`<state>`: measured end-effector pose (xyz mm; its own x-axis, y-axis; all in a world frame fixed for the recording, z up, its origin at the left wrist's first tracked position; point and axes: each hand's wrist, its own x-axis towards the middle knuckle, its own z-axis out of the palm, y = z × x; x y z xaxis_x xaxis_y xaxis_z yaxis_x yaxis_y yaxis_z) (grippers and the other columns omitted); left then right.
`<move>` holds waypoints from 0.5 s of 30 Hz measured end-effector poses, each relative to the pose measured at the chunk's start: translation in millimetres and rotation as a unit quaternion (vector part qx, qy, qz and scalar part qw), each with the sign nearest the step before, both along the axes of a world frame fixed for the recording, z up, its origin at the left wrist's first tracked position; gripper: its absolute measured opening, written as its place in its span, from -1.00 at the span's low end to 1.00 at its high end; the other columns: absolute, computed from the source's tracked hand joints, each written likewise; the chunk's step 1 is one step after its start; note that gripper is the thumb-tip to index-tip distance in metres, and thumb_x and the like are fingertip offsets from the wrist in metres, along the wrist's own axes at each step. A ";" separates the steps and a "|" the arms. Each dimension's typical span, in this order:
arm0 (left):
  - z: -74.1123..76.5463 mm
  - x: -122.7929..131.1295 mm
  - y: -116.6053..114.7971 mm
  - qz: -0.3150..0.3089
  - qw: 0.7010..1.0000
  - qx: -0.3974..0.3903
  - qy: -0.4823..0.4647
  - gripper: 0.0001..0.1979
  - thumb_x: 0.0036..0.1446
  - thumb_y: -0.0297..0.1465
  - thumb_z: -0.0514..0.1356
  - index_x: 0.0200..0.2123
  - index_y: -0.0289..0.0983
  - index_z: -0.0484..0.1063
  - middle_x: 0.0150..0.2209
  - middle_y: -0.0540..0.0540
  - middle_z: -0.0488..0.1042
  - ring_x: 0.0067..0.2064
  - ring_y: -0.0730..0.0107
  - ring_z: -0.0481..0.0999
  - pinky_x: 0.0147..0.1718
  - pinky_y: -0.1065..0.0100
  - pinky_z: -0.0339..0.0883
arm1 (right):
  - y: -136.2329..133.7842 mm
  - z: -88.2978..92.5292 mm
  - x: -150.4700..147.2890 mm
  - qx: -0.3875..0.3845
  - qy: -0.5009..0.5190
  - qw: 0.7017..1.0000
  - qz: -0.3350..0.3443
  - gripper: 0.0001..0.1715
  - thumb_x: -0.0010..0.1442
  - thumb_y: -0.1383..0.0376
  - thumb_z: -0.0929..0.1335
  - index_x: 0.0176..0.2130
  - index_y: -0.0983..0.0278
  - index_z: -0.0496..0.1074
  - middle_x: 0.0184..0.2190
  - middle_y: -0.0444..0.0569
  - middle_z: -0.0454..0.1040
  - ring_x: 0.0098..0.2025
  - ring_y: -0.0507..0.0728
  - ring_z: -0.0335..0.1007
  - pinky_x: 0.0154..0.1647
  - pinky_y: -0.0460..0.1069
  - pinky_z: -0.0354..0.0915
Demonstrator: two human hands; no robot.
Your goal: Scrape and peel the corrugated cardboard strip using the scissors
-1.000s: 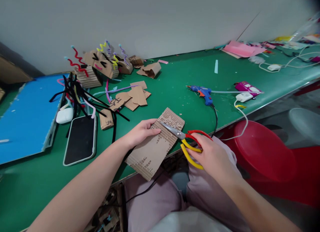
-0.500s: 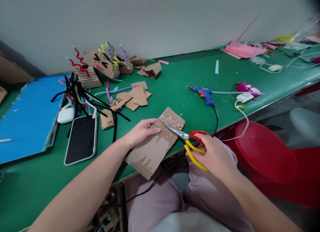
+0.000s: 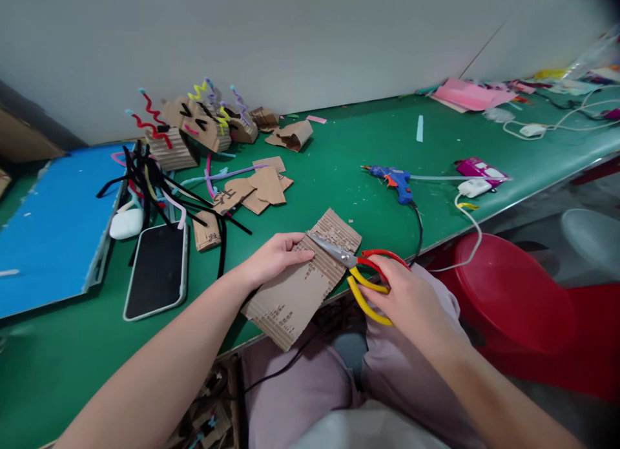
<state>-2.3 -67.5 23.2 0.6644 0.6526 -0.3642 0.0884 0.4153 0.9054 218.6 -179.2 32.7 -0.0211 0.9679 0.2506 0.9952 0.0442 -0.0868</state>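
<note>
My left hand (image 3: 281, 258) grips the left edge of a piece of corrugated cardboard (image 3: 295, 294), thumb on top. Ridges show where its surface paper is stripped away. The cardboard is tilted over the front edge of the green table (image 3: 334, 158). In my right hand (image 3: 402, 300) are scissors (image 3: 345, 258) with one red and one yellow handle, my fingers around the handles. Their metal blades lie across the cardboard's ridged upper part, with the tip close to my left thumb and fingers.
A blue glue gun (image 3: 397, 183) lies right of centre, its black cord hanging off the edge. On the left are a phone (image 3: 157, 268), a white case (image 3: 126, 223), black pipe cleaners (image 3: 145, 177) and cardboard scraps (image 3: 268, 185). Red stools (image 3: 513, 294) stand at the right.
The scissors and my right hand have moved left, bringing the blade tip further across the cardboard toward my left hand. The cardboard has shifted very slightly.
</note>
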 end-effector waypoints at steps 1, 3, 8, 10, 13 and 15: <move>0.3 0.0 0.0 -0.001 1.000 -0.003 -0.003 -0.73 0.00 -0.32 0.27 -0.20 -0.28 0.47 -0.31 -0.09 0.58 -0.33 0.29 0.55 -0.33 0.32 0.40 | -0.1 -0.2 -0.1 0.001 -0.001 1.000 -0.005 -0.60 0.01 0.12 0.38 -0.14 0.22 0.44 -0.44 -0.08 0.53 -0.48 0.11 0.43 -0.57 -0.06 0.22; 1.2 0.1 -0.2 -0.001 1.000 -0.012 -0.012 -0.74 0.01 -0.34 0.26 -0.20 -0.29 0.47 -0.30 -0.10 0.58 -0.33 0.30 0.55 -0.32 0.32 0.39 | 0.2 -2.1 1.8 0.001 0.008 1.000 -0.020 -0.60 0.01 0.11 0.39 -0.14 0.20 0.43 -0.44 -0.07 0.53 -0.47 0.12 0.44 -0.55 -0.06 0.23; 0.7 -0.2 0.2 0.014 0.999 -0.018 -0.029 -0.72 -0.01 -0.36 0.28 -0.18 -0.29 0.46 -0.28 -0.10 0.57 -0.33 0.29 0.55 -0.32 0.31 0.40 | 4.3 -11.5 20.6 -0.027 0.115 0.992 -0.053 -0.51 0.03 0.11 0.37 -0.04 0.18 0.34 -0.29 -0.06 0.54 -0.37 0.12 0.48 -0.44 -0.05 0.32; -0.9 -0.8 1.2 0.031 0.999 -0.009 -0.033 -0.68 -0.02 -0.35 0.29 -0.16 -0.29 0.44 -0.24 -0.13 0.57 -0.31 0.27 0.56 -0.31 0.30 0.40 | 4.2 -14.2 30.4 -0.040 0.154 0.986 -0.051 -0.42 -0.01 0.06 0.38 -0.01 0.17 0.29 -0.20 -0.05 0.52 -0.32 0.13 0.49 -0.39 -0.03 0.35; -3.1 -1.8 2.9 0.051 0.998 -0.006 -0.041 -0.64 -0.03 -0.36 0.29 -0.12 -0.29 0.42 -0.20 -0.16 0.56 -0.28 0.24 0.56 -0.27 0.27 0.40 | -1.2 -14.8 41.6 -0.057 0.155 0.986 -0.036 -0.31 -0.09 -0.02 0.40 -0.01 0.20 0.28 -0.06 0.02 0.44 -0.21 0.18 0.47 -0.29 0.01 0.39; -3.9 -2.3 3.8 0.061 0.997 -0.009 -0.050 -0.63 -0.03 -0.37 0.29 -0.10 -0.27 0.40 -0.18 -0.15 0.55 -0.28 0.24 0.56 -0.25 0.27 0.40 | -7.9 -13.9 46.3 -0.066 0.136 0.988 -0.028 -0.28 -0.12 -0.04 0.41 -0.03 0.23 0.29 -0.06 0.05 0.43 -0.13 0.22 0.45 -0.22 0.05 0.39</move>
<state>-4.7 -63.6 19.3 0.6137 0.7248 -0.3130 -0.0539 0.4340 0.8993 264.9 -187.0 18.7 0.0848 0.9902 0.1112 0.9346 -0.0403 -0.3535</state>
